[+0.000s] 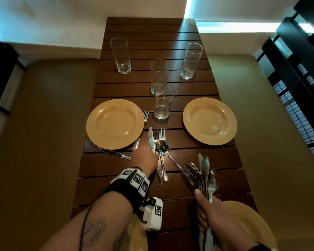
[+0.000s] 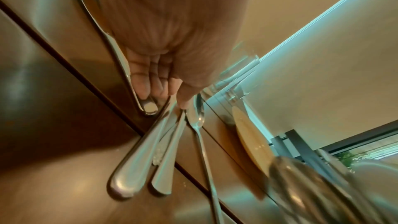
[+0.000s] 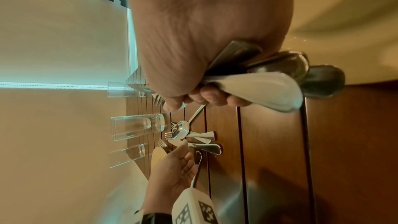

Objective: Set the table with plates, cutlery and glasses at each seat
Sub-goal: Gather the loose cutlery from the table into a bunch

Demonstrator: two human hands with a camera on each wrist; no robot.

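Looking down from the head view, your left hand (image 1: pixel 146 156) covers the loose cutlery (image 1: pixel 159 147) on the slatted wooden table (image 1: pixel 216 158), hiding its fingers, while your right hand (image 1: pixel 206 212) grips a cutlery bundle (image 1: pixel 204 175). From the left wrist, straight fingers (image 2: pixel 148 81) touch blurred handles. From the right wrist, the bundle's handles crowd the frame beside blurred glasses (image 3: pixel 135 126); no writing is legible.

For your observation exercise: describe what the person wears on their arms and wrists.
The left wrist wears a black strap with square black-and-white markers, a white marker-tagged camera box and a thin black cable. The forearm bears a tattoo. The right wrist shows a dark band.
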